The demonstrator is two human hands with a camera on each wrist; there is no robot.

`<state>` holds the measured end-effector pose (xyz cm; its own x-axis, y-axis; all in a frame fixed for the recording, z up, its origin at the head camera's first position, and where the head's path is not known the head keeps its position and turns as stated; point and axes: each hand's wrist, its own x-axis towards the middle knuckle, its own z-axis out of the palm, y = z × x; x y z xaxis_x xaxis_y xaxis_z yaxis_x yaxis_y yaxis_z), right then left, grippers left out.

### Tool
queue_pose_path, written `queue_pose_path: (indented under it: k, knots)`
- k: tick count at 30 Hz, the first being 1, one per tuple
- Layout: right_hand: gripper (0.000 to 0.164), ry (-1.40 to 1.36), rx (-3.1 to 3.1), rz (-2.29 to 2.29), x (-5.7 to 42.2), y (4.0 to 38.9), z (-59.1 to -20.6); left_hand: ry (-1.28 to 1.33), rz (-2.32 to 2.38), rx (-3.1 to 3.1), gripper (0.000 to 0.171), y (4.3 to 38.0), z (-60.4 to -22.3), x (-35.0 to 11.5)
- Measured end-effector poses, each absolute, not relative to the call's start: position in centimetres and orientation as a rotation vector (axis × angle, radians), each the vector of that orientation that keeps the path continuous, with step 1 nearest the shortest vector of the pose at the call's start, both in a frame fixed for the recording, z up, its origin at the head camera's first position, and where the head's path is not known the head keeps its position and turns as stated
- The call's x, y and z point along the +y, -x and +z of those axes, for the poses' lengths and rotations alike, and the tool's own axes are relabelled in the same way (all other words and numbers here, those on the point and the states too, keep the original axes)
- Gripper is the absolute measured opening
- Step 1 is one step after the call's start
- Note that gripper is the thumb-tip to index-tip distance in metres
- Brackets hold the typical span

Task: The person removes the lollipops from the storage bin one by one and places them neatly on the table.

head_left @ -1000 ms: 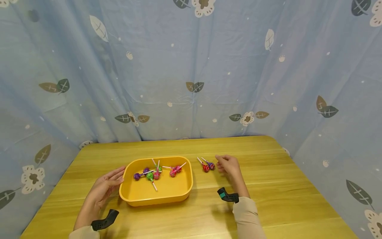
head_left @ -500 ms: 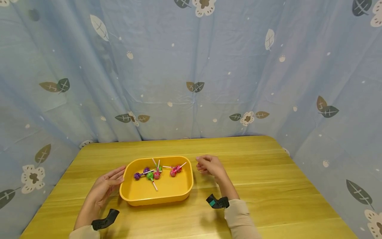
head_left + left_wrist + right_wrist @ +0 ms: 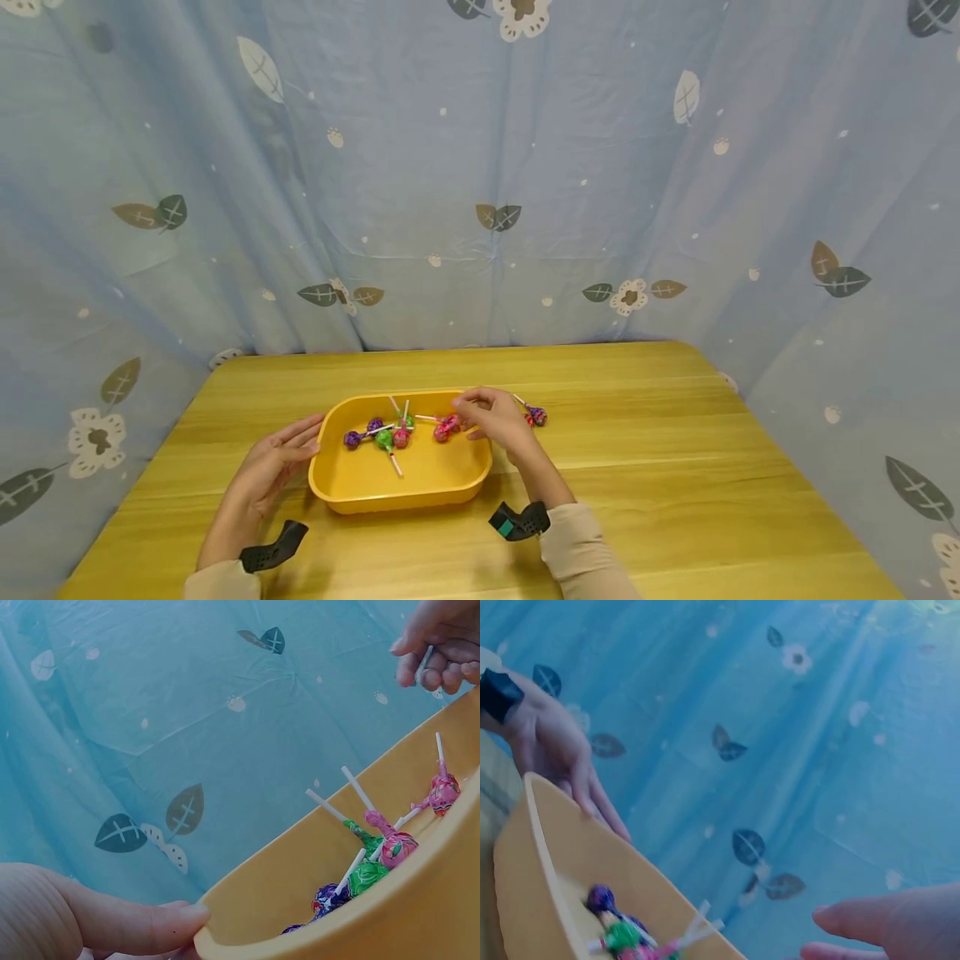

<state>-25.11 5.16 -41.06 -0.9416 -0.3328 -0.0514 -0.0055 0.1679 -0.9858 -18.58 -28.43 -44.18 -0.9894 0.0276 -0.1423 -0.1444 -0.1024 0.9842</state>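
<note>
From my end I see the left grip [image 3: 273, 462] with fingers fairly straight, touching the left end of the yellow tray [image 3: 405, 505] without clenching it; in the left wrist view the thumb lies against the rim. The right grip [image 3: 491, 421] hangs over the tray's right end, fingers curled, grasping a thin white stick [image 3: 425, 664] — I can't make out its other end. Inside the tray, I have purple lollipops [image 3: 352, 439], green lollipops [image 3: 384, 439] and a pink one bunched left of centre, with two pink lollipops [image 3: 442, 432] nearer the right. Another purple lollipop [image 3: 540, 415] lies on the counter [image 3: 637, 483] beyond my right grip — a red lollipop [image 3: 528, 420] beside it, partly hidden.
</note>
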Motion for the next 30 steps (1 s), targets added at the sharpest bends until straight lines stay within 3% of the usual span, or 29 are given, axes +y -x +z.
queue_pose_path:
  k: [13,30]
  knots:
    - [0.025,0.468,2.186,-1.698,-0.6,26.2,-42.3,0.124,2.229,2.059,0.065,18.8,-44.5,-28.4]
    - [0.022,0.372,2.22,-1.589,-4.4,26.2,-43.9,0.115,2.258,2.031,0.066,18.8,-44.8,-28.6]
